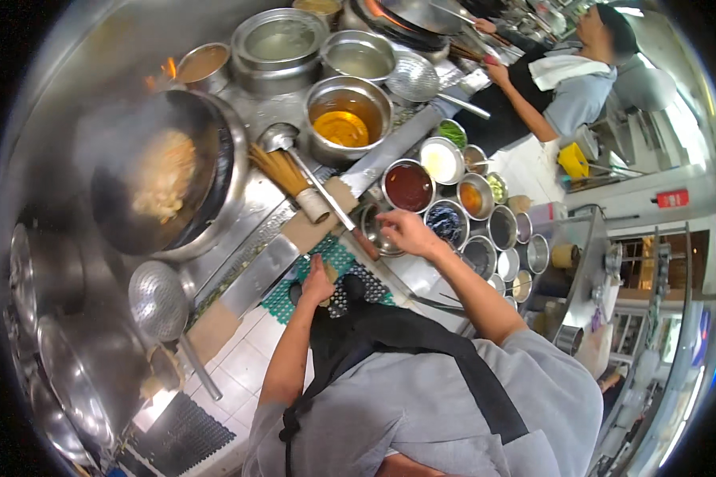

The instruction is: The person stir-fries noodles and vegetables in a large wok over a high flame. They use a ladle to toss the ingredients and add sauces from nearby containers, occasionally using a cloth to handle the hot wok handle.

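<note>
My left hand (317,285) is closed at the counter's front edge, with what looks like a folded tan cloth (331,273) in its grip. Over a small metal bowl (370,223) hovers my right hand (409,232), its fingers bent; whether they pinch anything is too small to tell. Beside that bowl lies a ladle (313,173) with a wooden handle end, its cup (278,137) towards the stove. A bamboo wok brush (289,179) rests along the ladle. To the left, a steaming wok (206,220) on the burner holds pale fried food (167,176).
Pots of liquid stand behind, one with amber oil (341,128). Metal tubs of seasonings, including dark red sauce (408,186), crowd the right. Perforated skimmers (158,301) lie at the left and the back (413,76). A co-worker (549,89) works at another wok (417,15). Flames (170,68) show behind my wok.
</note>
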`<move>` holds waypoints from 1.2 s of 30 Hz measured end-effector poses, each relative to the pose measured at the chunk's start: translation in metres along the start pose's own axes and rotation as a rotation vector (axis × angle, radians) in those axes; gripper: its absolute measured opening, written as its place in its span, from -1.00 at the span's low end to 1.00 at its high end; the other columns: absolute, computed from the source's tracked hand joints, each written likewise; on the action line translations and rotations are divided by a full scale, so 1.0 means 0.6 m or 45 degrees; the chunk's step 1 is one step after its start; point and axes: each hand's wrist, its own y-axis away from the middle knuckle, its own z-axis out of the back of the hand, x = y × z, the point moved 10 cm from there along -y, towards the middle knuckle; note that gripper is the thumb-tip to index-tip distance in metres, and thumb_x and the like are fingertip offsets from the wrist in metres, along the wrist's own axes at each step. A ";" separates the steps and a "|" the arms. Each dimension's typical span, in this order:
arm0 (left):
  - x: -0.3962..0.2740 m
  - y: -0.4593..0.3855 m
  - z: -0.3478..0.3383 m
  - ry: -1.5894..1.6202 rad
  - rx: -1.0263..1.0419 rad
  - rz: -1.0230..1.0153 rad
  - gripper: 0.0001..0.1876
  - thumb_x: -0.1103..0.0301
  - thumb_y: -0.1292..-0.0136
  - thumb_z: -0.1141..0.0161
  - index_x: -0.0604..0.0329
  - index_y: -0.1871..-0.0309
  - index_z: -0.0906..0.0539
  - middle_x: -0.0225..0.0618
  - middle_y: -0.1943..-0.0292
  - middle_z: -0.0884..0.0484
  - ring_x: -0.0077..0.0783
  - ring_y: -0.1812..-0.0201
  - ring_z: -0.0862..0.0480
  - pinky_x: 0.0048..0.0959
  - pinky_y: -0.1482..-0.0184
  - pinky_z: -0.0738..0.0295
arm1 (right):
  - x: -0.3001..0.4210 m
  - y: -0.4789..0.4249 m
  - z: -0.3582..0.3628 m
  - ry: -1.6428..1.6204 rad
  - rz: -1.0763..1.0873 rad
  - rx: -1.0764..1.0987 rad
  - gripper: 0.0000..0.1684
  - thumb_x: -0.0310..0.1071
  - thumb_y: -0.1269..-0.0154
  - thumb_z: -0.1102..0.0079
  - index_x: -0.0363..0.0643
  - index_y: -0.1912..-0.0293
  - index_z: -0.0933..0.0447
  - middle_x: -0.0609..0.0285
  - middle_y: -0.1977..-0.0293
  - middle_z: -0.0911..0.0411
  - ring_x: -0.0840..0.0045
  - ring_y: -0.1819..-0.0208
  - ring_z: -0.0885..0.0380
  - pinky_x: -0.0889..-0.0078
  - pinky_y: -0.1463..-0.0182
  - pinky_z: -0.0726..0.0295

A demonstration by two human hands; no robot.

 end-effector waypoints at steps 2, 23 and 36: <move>-0.017 -0.033 -0.025 -0.031 0.005 0.010 0.10 0.41 0.00 -0.28 0.27 -0.59 0.14 -0.06 -0.62 0.10 0.03 -0.42 -0.39 -0.17 -0.35 -0.42 | -0.073 0.023 0.103 -0.049 -0.134 -0.231 -0.62 -0.38 -0.30 -0.19 -0.25 -0.09 -0.62 -0.13 0.08 -0.67 0.15 0.07 -0.69 0.19 -0.04 -0.62; -0.019 -0.059 -0.063 -0.175 -0.085 0.162 0.02 0.46 0.01 -0.33 0.25 -0.54 -0.01 0.00 -0.60 0.11 0.10 -0.25 -0.56 -0.07 -0.17 -0.56 | -0.562 -0.251 0.374 1.033 -0.482 -0.168 -0.78 -0.46 -0.10 -0.21 -0.13 0.23 -0.73 -0.09 0.25 -0.69 0.08 0.11 -0.69 0.06 -0.02 -0.67; 0.325 0.377 -0.170 0.140 0.205 0.972 -0.24 0.24 0.15 -0.46 0.39 -0.15 -0.40 0.19 0.00 -0.65 0.11 -0.06 -0.68 -0.13 -0.08 -0.62 | -0.529 -0.225 0.457 0.630 -0.364 -0.367 -0.86 -0.41 -0.06 -0.30 -0.21 0.33 -0.74 -0.06 0.41 -0.69 0.18 0.29 -0.73 0.20 0.11 -0.69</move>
